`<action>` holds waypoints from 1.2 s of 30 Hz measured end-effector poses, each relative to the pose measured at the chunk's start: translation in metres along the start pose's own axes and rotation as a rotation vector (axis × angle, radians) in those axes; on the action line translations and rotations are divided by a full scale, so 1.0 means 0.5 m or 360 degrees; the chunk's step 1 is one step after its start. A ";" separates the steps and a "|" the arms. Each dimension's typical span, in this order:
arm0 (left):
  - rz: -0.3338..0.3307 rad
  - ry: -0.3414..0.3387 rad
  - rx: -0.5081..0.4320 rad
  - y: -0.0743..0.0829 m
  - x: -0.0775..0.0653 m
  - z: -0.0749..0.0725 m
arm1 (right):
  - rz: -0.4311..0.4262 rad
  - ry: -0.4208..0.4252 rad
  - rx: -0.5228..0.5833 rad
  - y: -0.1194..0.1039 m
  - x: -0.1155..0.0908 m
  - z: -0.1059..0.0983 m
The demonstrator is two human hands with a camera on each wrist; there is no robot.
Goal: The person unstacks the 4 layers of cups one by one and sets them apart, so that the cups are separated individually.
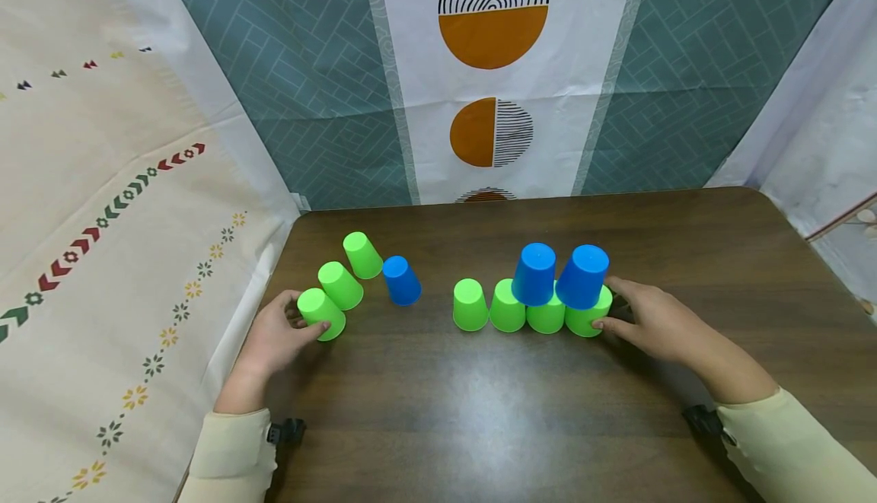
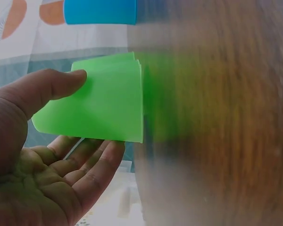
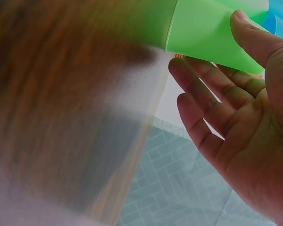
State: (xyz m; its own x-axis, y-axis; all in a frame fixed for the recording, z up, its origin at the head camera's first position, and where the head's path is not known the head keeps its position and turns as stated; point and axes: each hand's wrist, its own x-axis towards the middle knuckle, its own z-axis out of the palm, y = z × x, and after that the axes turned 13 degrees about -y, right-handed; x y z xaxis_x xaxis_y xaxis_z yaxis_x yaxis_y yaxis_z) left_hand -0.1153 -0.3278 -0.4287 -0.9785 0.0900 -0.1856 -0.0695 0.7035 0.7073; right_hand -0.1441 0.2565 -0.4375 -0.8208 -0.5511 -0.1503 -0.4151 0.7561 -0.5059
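At the left, three upside-down green cups stand in a slanting row. My left hand [image 1: 277, 335] holds the nearest green cup [image 1: 320, 314], its thumb [image 2: 61, 84] on one side and its fingers around the other. Towards the right runs a row of several upside-down green cups [image 1: 470, 307]. Two blue cups [image 1: 534, 275] sit upside down on top of that row's right part. Around the rightmost green cup [image 1: 588, 320] is my right hand [image 1: 654, 324], thumb on the near side. In the right wrist view its fingers lie along that green cup [image 3: 207, 35].
A single blue cup [image 1: 402, 281] stands upside down beside the left green cups. The brown wooden table [image 1: 438, 412] ends at a patterned cloth [image 1: 329, 107] behind. More cloth [image 1: 137, 259] hangs along the left edge.
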 end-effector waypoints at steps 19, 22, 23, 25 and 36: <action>-0.0066 0.0020 0.0074 -0.013 0.006 -0.005 | -0.0007 0.0010 -0.0003 0.003 0.000 0.003; -0.0041 0.0022 0.0063 -0.011 0.005 -0.005 | -0.0009 0.0009 -0.0002 0.003 0.000 0.002; -0.0038 0.0029 0.0065 -0.009 0.005 -0.006 | -0.0009 0.0009 -0.0002 0.003 -0.001 0.002; -0.0019 0.0047 0.0040 -0.005 0.004 -0.007 | -0.0010 0.0006 -0.0004 0.002 -0.001 0.002; 0.0216 0.0267 -0.0149 0.068 -0.002 -0.011 | -0.0008 0.0009 -0.0016 0.001 -0.001 0.001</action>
State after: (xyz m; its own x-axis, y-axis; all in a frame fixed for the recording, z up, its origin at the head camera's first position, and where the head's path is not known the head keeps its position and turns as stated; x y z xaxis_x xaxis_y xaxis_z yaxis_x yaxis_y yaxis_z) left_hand -0.1179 -0.3076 -0.4009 -0.9981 0.0552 0.0258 0.0547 0.6237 0.7797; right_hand -0.1435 0.2569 -0.4381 -0.8209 -0.5530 -0.1429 -0.4232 0.7569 -0.4979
